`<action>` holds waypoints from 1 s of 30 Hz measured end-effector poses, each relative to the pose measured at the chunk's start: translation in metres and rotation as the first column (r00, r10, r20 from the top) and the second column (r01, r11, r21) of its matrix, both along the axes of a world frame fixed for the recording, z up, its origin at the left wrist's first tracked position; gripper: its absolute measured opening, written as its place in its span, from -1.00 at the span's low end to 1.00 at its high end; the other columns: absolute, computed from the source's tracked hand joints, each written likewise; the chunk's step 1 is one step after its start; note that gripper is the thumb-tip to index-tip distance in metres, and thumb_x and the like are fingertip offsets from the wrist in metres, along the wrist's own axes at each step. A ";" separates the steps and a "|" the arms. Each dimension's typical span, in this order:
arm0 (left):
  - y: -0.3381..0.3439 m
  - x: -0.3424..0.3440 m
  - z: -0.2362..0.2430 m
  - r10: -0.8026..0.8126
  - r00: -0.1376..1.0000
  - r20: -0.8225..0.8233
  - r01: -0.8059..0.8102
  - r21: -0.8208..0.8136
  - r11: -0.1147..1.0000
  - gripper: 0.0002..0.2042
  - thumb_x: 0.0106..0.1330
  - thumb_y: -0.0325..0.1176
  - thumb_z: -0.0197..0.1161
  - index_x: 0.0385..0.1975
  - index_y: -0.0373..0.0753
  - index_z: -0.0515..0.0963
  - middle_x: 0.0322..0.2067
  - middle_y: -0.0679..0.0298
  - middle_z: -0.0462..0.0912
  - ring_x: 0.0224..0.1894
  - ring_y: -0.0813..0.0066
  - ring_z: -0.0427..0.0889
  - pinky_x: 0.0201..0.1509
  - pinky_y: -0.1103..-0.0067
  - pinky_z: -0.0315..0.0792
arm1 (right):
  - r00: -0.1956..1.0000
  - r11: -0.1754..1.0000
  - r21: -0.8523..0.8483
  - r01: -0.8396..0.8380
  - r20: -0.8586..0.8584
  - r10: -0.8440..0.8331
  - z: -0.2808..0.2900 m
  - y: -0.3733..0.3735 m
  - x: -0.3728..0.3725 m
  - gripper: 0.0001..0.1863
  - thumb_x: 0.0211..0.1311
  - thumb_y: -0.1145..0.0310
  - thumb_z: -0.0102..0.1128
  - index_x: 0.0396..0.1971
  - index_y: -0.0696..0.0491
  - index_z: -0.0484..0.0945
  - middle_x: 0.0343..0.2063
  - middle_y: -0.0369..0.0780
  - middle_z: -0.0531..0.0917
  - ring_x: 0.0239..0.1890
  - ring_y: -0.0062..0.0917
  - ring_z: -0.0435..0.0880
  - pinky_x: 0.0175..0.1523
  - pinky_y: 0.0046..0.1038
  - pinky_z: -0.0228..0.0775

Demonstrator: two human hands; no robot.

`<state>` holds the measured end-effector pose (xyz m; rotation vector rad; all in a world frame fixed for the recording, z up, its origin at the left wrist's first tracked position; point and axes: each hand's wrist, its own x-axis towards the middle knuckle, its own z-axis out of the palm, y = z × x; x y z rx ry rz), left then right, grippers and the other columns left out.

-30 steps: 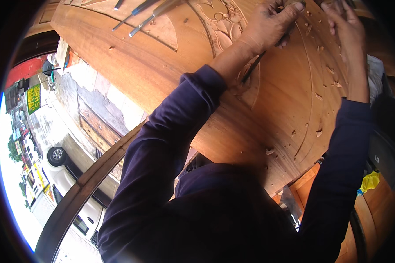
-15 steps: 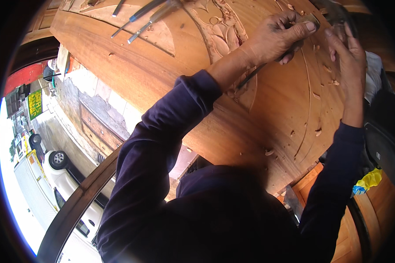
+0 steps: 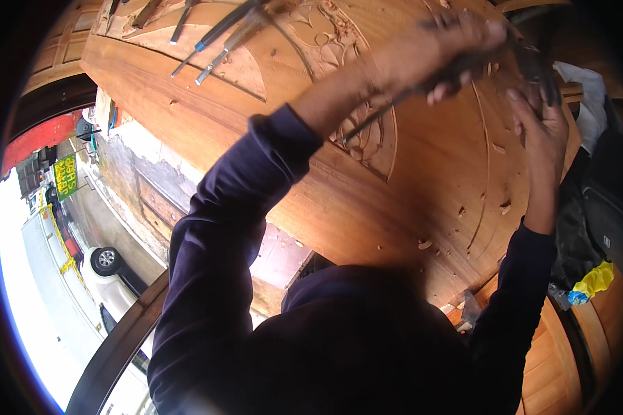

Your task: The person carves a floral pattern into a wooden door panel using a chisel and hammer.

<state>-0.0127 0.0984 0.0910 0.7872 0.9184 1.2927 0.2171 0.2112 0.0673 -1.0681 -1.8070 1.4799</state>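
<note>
A reddish-brown wooden panel [image 3: 367,200] with carved leaf and curl shapes lies before me. Smeared by motion, my left hand [image 3: 429,59] is closed round a chisel [image 3: 384,113] at the panel's far side. Its thin dark blade slants down to the left, the tip at the carved pattern [image 3: 377,135]. To the right, my right hand [image 3: 545,131] is closed on a dark, blurred tool [image 3: 536,69] whose kind I cannot make out. It is close to the chisel's rear end; whether they touch is unclear.
Several more chisels [image 3: 218,59] rest at the panel's far left. Wood chips [image 3: 424,244] are scattered over the surface. A black bag [image 3: 609,200] and a yellow-and-blue wrapper [image 3: 592,283] are at the right. Beyond the left edge are a street and a white vehicle [image 3: 107,294].
My left hand and the chisel have swung, the blade tip now farther left on the carving. The dark tool in my right hand has come lower, and the view has shifted slightly.
</note>
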 end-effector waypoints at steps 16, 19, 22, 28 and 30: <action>0.055 0.005 -0.047 0.249 0.968 0.017 -0.249 0.170 0.954 -0.65 0.50 0.05 0.24 -0.35 -0.08 0.41 -0.65 0.46 0.38 -0.78 0.66 0.28 -0.75 0.67 0.21 | 0.985 0.989 -0.039 0.141 -0.097 -0.144 -0.008 -0.003 0.017 -0.71 0.29 0.49 0.45 -0.04 0.08 0.58 -0.39 -0.44 0.52 -0.50 -0.82 0.41 -0.43 -0.68 0.21; 0.054 0.005 -0.048 0.248 0.968 0.026 -0.249 0.139 0.958 -0.65 0.51 0.05 0.23 -0.36 -0.07 0.41 -0.65 0.46 0.38 -0.79 0.66 0.28 -0.75 0.67 0.22 | 0.992 0.995 0.008 0.095 -0.086 -0.094 -0.012 0.005 0.020 -0.70 0.29 0.44 0.45 -0.04 0.08 0.59 -0.42 -0.43 0.53 -0.49 -0.82 0.42 -0.43 -0.69 0.20; 0.054 0.003 -0.047 0.244 0.970 -0.006 -0.241 0.137 0.961 -0.65 0.51 0.05 0.23 -0.35 -0.07 0.42 -0.65 0.46 0.38 -0.79 0.66 0.29 -0.75 0.67 0.22 | 0.990 0.990 0.036 0.137 0.023 -0.138 0.000 0.003 0.012 -0.62 0.34 0.46 0.37 0.12 0.12 0.57 -0.43 -0.40 0.50 -0.48 -0.76 0.42 -0.36 -0.66 0.26; 0.053 0.003 -0.050 0.242 0.970 -0.036 -0.236 0.116 0.965 -0.63 0.51 0.07 0.22 -0.34 -0.10 0.43 -0.64 0.44 0.38 -0.79 0.64 0.30 -0.75 0.67 0.21 | 0.964 0.984 -0.065 0.164 -0.199 -0.174 0.012 0.026 -0.019 -0.66 0.29 0.38 0.43 0.02 0.10 0.60 -0.47 -0.42 0.55 -0.50 -0.79 0.44 -0.39 -0.66 0.23; 0.055 0.008 -0.046 0.233 0.970 -0.065 -0.227 0.086 0.970 -0.63 0.51 0.07 0.23 -0.35 -0.11 0.43 -0.64 0.43 0.39 -0.79 0.63 0.30 -0.75 0.67 0.21 | 0.965 0.978 -0.053 0.203 -0.156 -0.209 0.016 0.028 -0.042 -0.61 0.31 0.36 0.41 0.09 0.13 0.58 -0.49 -0.42 0.51 -0.51 -0.78 0.40 -0.41 -0.67 0.20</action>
